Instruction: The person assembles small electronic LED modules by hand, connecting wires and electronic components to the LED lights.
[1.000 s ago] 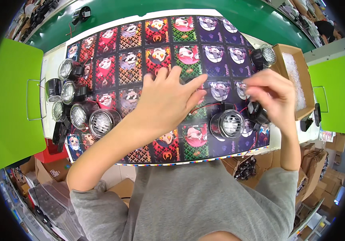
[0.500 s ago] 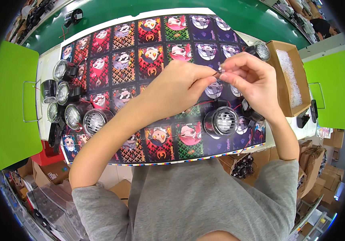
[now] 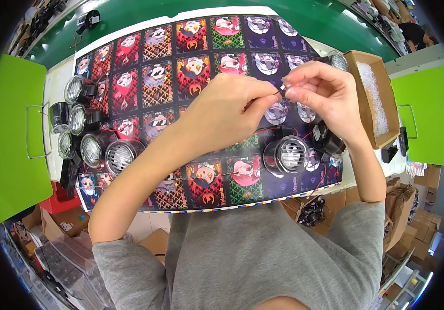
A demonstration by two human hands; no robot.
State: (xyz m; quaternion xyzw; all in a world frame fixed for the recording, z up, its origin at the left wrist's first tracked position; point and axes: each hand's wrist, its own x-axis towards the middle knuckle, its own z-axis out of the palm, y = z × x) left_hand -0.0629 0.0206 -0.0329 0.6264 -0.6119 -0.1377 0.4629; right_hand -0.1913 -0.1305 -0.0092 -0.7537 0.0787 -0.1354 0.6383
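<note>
Above the middle of the printed sheet, my left hand (image 3: 235,106) pinches a thin dark wire (image 3: 278,92) between thumb and forefinger. My right hand (image 3: 325,95) meets it, its thumb and forefinger closed on a small whitish clear connector (image 3: 284,87). Wire and connector tips touch or nearly touch; the fingers partly hide the joint. Below the hands stands a round black lamp (image 3: 290,155) with a clear ribbed front and red and black leads. Another dark lamp (image 3: 329,138) lies under my right wrist, partly covered.
Several similar lamps (image 3: 92,149) cluster at the left. A cardboard box (image 3: 355,64) of small clear plastic pieces (image 3: 374,101) stands at the right. Beneath everything lies a glossy sheet of cartoon cards (image 3: 193,72). One more black lamp (image 3: 89,19) sits on the green surface (image 3: 144,11) behind.
Both hands keep their pinches and stay close together. The right fingertips and the connector have shifted up very slightly. The whole view has moved a little.
</note>
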